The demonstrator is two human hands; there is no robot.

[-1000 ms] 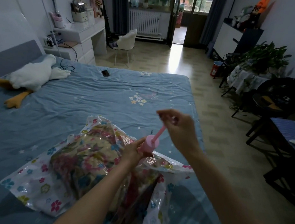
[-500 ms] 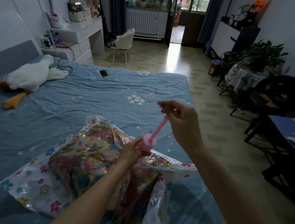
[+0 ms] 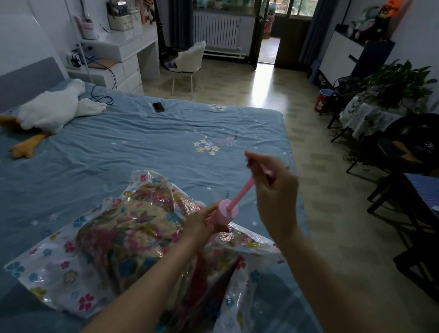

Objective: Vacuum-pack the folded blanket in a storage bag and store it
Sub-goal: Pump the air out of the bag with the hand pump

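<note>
Rising since a second ago: pump rod [image 3: 241, 193] – right hand [image 3: 275, 188] pinching handle, left hand [image 3: 204, 221] gripping pump barrel [image 3: 226, 214]. Blanket [image 3: 132, 241] in storage bag [image 3: 64, 281] on bed [image 3: 133, 147] – still bulky, extraction unfinished.

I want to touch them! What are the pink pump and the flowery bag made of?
The pink pump looks like smooth, matte, hard plastic: even colour, a rigid barrel and rod. The flowery bag seems to be thin, glossy plastic film: it crinkles, shines, and the blanket shows through its clear part.
</note>
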